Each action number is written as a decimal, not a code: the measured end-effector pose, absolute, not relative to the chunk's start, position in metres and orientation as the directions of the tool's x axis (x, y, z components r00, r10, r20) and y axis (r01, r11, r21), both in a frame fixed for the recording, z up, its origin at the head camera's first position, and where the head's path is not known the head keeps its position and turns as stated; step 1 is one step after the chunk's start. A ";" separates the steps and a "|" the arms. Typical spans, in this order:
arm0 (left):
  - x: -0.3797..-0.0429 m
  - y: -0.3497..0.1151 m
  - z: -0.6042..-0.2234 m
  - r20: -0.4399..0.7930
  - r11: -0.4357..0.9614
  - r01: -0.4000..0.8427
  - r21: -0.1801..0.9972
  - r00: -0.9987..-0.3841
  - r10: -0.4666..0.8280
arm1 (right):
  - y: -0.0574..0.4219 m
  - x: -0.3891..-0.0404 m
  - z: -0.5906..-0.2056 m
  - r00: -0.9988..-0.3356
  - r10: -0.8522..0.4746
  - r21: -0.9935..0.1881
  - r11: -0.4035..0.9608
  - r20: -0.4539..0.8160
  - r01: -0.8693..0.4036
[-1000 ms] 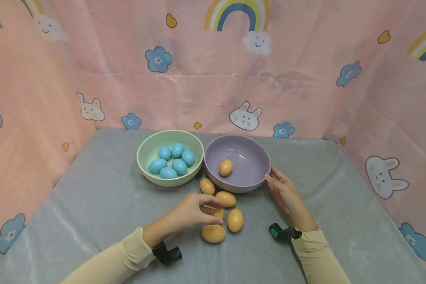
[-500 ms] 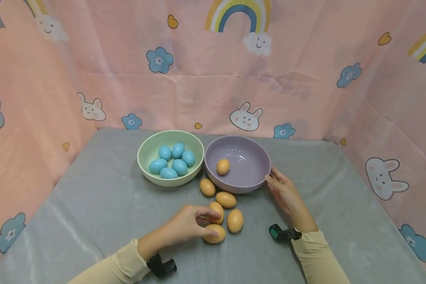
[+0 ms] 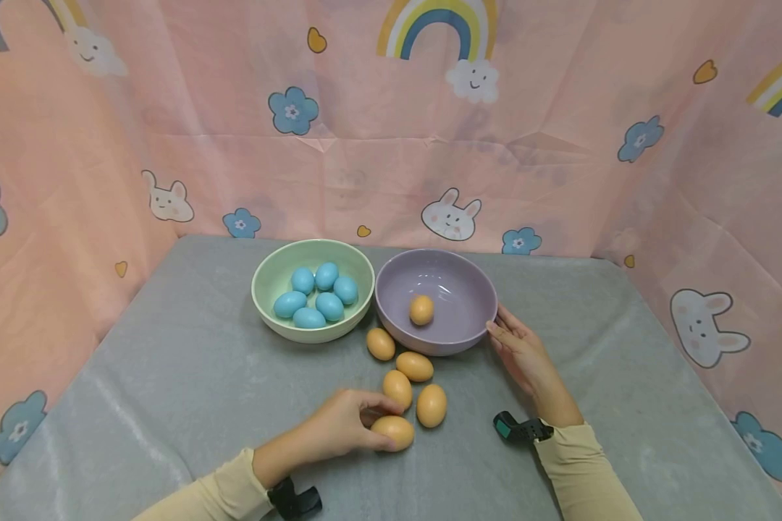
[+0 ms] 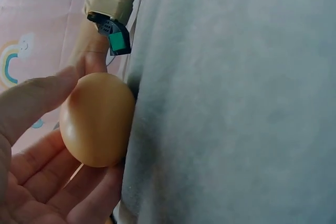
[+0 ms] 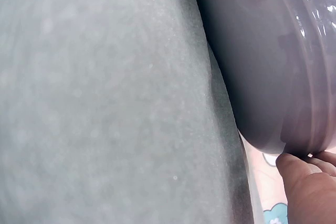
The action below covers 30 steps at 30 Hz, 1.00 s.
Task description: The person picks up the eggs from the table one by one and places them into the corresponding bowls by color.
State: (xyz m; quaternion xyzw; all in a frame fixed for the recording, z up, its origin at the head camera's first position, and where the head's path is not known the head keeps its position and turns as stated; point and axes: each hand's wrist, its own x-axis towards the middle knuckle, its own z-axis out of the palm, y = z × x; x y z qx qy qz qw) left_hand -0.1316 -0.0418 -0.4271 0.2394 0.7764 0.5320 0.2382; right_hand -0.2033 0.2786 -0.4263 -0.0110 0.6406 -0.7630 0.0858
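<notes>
My left hand (image 3: 342, 425) grips the nearest brown egg (image 3: 394, 433), low at the grey cloth. In the left wrist view, the thumb lies on one side of that egg (image 4: 98, 121) and the fingers curl round the other. My right hand (image 3: 526, 358) holds the right side of the purple bowl (image 3: 469, 307), thumb at the rim; the right wrist view shows the fingertips against the bowl's outer wall (image 5: 257, 61). Inside the bowl is a single brown egg (image 3: 421, 310). Several more lie loose in front, among them one egg (image 3: 431, 405) right of the left fingertips.
A green bowl (image 3: 267, 278) with several blue eggs (image 3: 329, 306) stands close against the purple bowl's left side. Grey cloth (image 3: 169, 376) covers the table. Pink printed curtains (image 3: 365, 174) rise behind and at both sides. Each wrist wears a black camera mount (image 3: 521, 427).
My left hand has come down and toward me, from over the loose eggs onto the nearest one, and closed round it. The egg in the purple bowl has rolled about. The right hand stays put.
</notes>
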 end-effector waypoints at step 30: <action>-0.177 -0.033 -0.378 0.000 0.382 0.228 0.896 -0.859 0.512 | 0.279 -0.204 -0.428 -0.984 -0.137 -0.979 -0.154 -0.113 0.133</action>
